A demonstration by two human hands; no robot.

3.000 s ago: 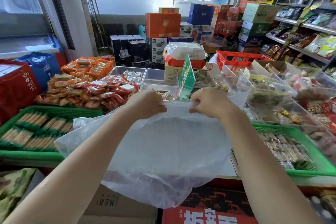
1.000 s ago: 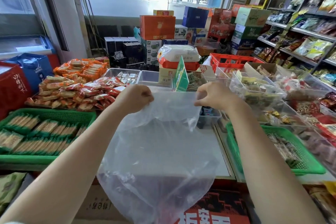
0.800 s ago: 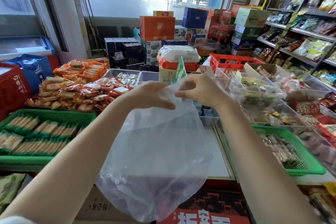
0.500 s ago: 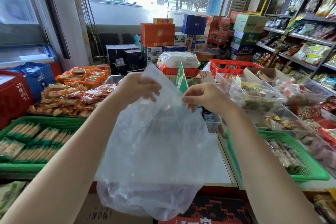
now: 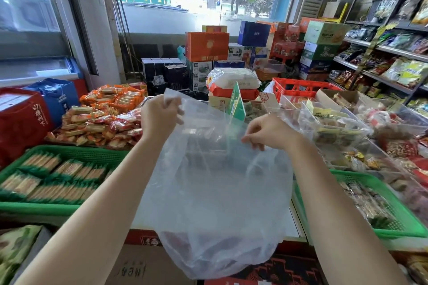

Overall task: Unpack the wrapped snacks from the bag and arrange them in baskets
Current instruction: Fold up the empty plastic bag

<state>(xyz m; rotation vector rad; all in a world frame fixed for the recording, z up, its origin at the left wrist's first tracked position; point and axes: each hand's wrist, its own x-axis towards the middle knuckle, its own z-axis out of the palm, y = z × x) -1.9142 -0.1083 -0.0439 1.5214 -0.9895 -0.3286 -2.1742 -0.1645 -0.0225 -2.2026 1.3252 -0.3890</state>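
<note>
A large clear plastic bag (image 5: 215, 203) hangs in front of me, limp and seemingly empty, its bottom reaching below the counter edge. My left hand (image 5: 159, 117) grips the bag's top corner, held high. My right hand (image 5: 269, 132) pinches the bag's upper edge lower down and to the right. A green basket (image 5: 76, 155) at the left holds rows of wrapped biscuit packs. Another green basket (image 5: 403, 222) at the right holds small wrapped snacks.
Orange and red wrapped snacks (image 5: 102, 122) are piled behind the left basket. Clear plastic bins (image 5: 333, 122) of sweets fill the right side. A green price sign (image 5: 236, 103) stands mid-counter. Red and blue gift bags (image 5: 25, 118) stand far left; shelves (image 5: 393, 48) line the right wall; cardboard boxes (image 5: 143, 266) sit below.
The bag went from stretched flat between both hands to hanging down. My left hand rose with one corner; my right hand dropped lower along the edge.
</note>
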